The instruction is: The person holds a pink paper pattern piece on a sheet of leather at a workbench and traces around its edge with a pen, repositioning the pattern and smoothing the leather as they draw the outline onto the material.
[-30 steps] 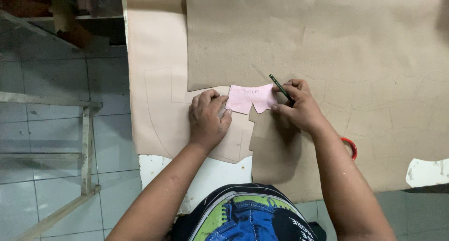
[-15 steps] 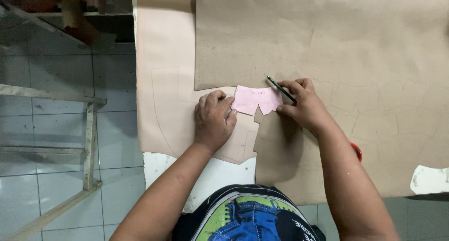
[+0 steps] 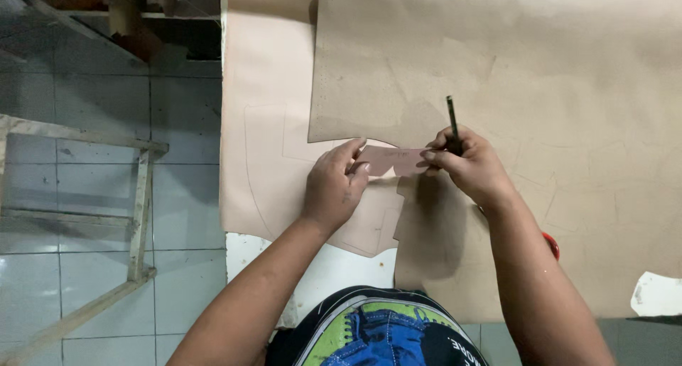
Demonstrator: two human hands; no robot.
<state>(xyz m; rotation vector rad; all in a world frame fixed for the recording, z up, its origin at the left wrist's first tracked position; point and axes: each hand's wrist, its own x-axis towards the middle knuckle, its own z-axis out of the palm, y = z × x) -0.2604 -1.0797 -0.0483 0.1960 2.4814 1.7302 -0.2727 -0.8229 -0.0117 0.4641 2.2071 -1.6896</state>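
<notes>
Both hands met over a small pink paper template (image 3: 389, 159) in the head view. Left hand (image 3: 334, 185) pinched its left end between thumb and fingers, and right hand (image 3: 469, 164) gripped the other end while also holding a dark pen (image 3: 452, 121) upright in its curled fingers. Beneath them lay a large tan sheet (image 3: 554, 89) overlapping a paler sheet (image 3: 266, 124) marked with traced outlines. A red object (image 3: 553, 244) peeked out beside the right forearm. Left of the table stood a wooden frame (image 3: 138, 210) on grey floor tiles.

Your left hand (image 3: 334, 185) and right hand (image 3: 465, 164) are flanking the template (image 3: 392, 160), lying on the sheets (image 3: 568, 89); pen (image 3: 452, 121) in right.
</notes>
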